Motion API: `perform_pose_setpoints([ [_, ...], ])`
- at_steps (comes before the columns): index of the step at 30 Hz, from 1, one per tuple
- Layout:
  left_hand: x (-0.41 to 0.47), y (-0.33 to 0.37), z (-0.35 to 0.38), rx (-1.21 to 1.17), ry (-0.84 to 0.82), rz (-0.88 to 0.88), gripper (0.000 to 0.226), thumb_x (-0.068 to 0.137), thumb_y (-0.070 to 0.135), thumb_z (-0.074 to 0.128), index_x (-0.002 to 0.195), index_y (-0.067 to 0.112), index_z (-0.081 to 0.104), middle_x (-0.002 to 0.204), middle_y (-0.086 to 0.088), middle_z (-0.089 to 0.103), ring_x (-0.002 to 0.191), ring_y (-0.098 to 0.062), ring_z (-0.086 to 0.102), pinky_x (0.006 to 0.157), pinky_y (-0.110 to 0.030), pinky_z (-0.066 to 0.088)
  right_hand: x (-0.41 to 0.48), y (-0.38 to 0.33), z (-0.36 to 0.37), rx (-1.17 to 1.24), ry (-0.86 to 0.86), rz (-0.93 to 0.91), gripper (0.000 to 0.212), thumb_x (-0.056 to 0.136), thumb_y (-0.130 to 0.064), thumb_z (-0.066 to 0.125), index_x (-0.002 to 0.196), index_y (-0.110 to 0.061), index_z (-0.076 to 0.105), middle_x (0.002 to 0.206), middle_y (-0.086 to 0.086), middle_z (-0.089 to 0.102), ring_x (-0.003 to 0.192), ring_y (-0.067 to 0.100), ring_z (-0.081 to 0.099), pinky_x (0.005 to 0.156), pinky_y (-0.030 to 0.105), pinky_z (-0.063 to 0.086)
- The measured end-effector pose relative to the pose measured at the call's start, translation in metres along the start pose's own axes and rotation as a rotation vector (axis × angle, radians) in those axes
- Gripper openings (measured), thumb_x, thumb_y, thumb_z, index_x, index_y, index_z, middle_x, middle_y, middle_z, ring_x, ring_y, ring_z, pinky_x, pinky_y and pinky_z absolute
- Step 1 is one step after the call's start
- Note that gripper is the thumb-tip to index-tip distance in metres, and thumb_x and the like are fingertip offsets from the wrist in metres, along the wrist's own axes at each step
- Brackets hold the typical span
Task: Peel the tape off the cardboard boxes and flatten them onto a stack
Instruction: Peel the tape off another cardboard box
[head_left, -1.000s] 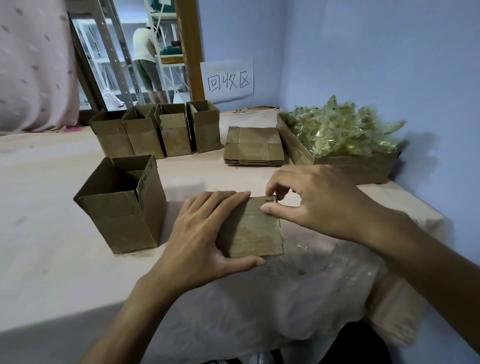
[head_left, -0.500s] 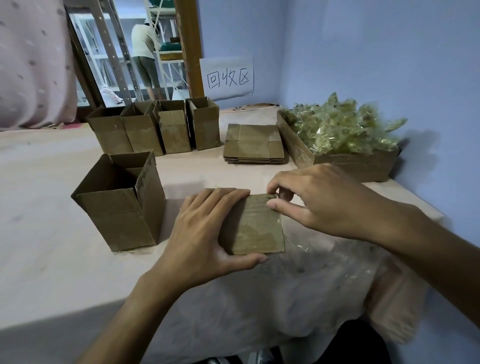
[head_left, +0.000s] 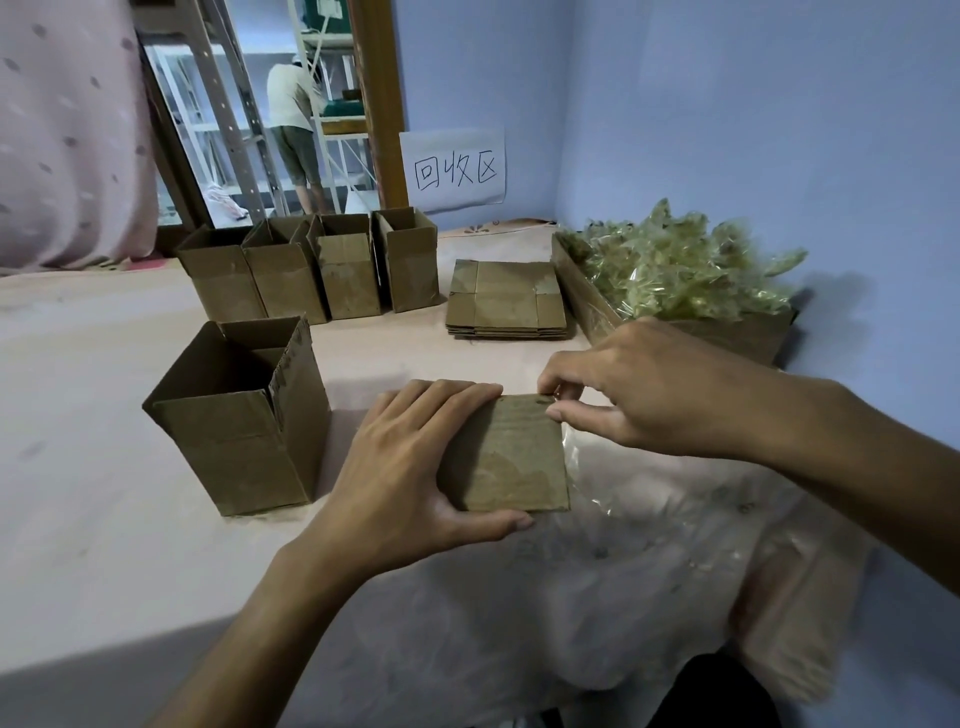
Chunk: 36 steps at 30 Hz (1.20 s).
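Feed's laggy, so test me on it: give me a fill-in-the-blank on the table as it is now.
1. The left hand holds the small box while the right hand pinches at its far ____ corner.
2. A row of ____ open boxes stands at the back.
3. The flattened stack lies directly ____ of the carton of crumpled tape.
Missing: right; four; left.

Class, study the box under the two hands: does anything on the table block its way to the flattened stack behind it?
Nothing visible does. Only bare table lies between the box and the stack. The upright open box stands off to the left, the tape-filled box to the right.
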<state>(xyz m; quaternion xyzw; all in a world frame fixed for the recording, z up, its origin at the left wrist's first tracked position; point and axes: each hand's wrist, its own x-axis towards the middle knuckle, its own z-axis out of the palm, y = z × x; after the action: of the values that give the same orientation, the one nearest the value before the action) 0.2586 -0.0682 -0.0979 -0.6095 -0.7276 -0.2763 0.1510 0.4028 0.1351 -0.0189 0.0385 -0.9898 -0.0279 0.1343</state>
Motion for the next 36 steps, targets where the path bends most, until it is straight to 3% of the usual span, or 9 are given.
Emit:
perform_pose_setpoints([
  [5, 0.003, 0.0, -0.002, 0.006, -0.008, 0.009, 0.098, 0.069, 0.085, 0.071, 0.144, 0.024, 0.054, 0.137, 0.011, 0.058, 0.12, -0.011, 0.054, 0.099, -0.034, 0.043, 0.002, 0.0, -0.005, -0.117, -0.055, -0.032, 0.029, 0.103, -0.038, 0.049, 0.114, -0.02, 0.069, 0.092, -0.007, 0.076, 0.081, 0.022, 0.069, 0.07, 0.032, 0.043],
  [8, 0.005, -0.002, -0.002, 0.003, -0.015, -0.001, 0.099, 0.068, 0.085, 0.072, 0.144, 0.025, 0.053, 0.137, 0.012, 0.057, 0.12, -0.01, 0.053, 0.099, -0.033, 0.042, 0.006, -0.003, 0.001, -0.234, 0.02, -0.103, 0.044, 0.096, -0.039, 0.03, 0.096, -0.015, 0.067, 0.07, 0.001, 0.068, 0.06, 0.027, 0.062, 0.056, 0.037, 0.05],
  [11, 0.006, -0.002, -0.002, -0.001, -0.016, -0.004, 0.098, 0.068, 0.085, 0.071, 0.144, 0.026, 0.053, 0.137, 0.013, 0.056, 0.12, -0.009, 0.052, 0.099, -0.032, 0.042, 0.007, 0.002, 0.01, -0.216, 0.111, -0.132, 0.037, 0.09, -0.031, 0.034, 0.082, -0.01, 0.064, 0.056, 0.002, 0.058, 0.047, 0.028, 0.054, 0.045, 0.038, 0.048],
  [16, 0.005, -0.004, -0.002, -0.01, -0.001, -0.003, 0.098, 0.067, 0.085, 0.073, 0.143, 0.026, 0.054, 0.136, 0.013, 0.057, 0.119, -0.009, 0.053, 0.098, -0.036, 0.045, 0.006, 0.005, 0.012, -0.042, 0.171, -0.077, 0.037, 0.091, -0.034, 0.038, 0.088, -0.015, 0.071, 0.064, -0.003, 0.067, 0.055, 0.023, 0.061, 0.058, 0.038, 0.052],
  [21, 0.009, -0.006, -0.003, -0.016, 0.022, 0.03, 0.095, 0.07, 0.085, 0.068, 0.143, 0.025, 0.055, 0.136, 0.01, 0.058, 0.118, -0.01, 0.053, 0.096, -0.034, 0.044, 0.005, 0.01, 0.007, 0.118, 0.103, 0.011, 0.047, 0.091, -0.065, 0.049, 0.099, -0.024, 0.071, 0.086, -0.015, 0.075, 0.065, 0.001, 0.059, 0.068, 0.02, 0.043],
  [23, 0.012, -0.008, -0.003, -0.014, 0.028, 0.045, 0.095, 0.07, 0.084, 0.069, 0.143, 0.023, 0.057, 0.135, 0.009, 0.059, 0.118, -0.011, 0.053, 0.096, -0.033, 0.043, 0.005, 0.013, 0.008, 0.108, 0.109, 0.018, 0.035, 0.094, -0.055, 0.059, 0.101, -0.023, 0.072, 0.087, -0.014, 0.075, 0.06, -0.005, 0.051, 0.065, 0.009, 0.033],
  [28, 0.025, -0.014, -0.004, 0.029, 0.078, 0.096, 0.095, 0.069, 0.078, 0.078, 0.142, 0.021, 0.058, 0.134, 0.007, 0.061, 0.119, -0.014, 0.056, 0.096, -0.034, 0.043, 0.011, 0.018, 0.008, 0.197, 0.2, 0.088, 0.015, 0.096, -0.032, 0.065, 0.09, -0.022, 0.075, 0.079, -0.015, 0.074, 0.063, -0.015, 0.056, 0.066, 0.003, 0.035],
  [33, 0.037, -0.025, 0.005, 0.039, 0.099, 0.078, 0.096, 0.069, 0.075, 0.079, 0.144, 0.02, 0.055, 0.139, 0.006, 0.058, 0.123, -0.016, 0.054, 0.098, -0.036, 0.043, 0.023, 0.02, 0.016, 0.234, 0.345, 0.193, 0.018, 0.092, -0.032, 0.061, 0.083, -0.023, 0.074, 0.072, -0.013, 0.073, 0.07, 0.005, 0.069, 0.069, 0.023, 0.049],
  [36, 0.037, -0.034, 0.014, -0.018, 0.04, 0.039, 0.097, 0.07, 0.078, 0.077, 0.147, 0.025, 0.052, 0.142, 0.009, 0.055, 0.127, -0.013, 0.051, 0.1, -0.041, 0.046, 0.025, 0.022, 0.029, 0.34, 0.35, 0.301, 0.016, 0.094, -0.023, 0.066, 0.081, -0.021, 0.074, 0.066, -0.012, 0.071, 0.065, 0.004, 0.067, 0.065, 0.021, 0.045],
])
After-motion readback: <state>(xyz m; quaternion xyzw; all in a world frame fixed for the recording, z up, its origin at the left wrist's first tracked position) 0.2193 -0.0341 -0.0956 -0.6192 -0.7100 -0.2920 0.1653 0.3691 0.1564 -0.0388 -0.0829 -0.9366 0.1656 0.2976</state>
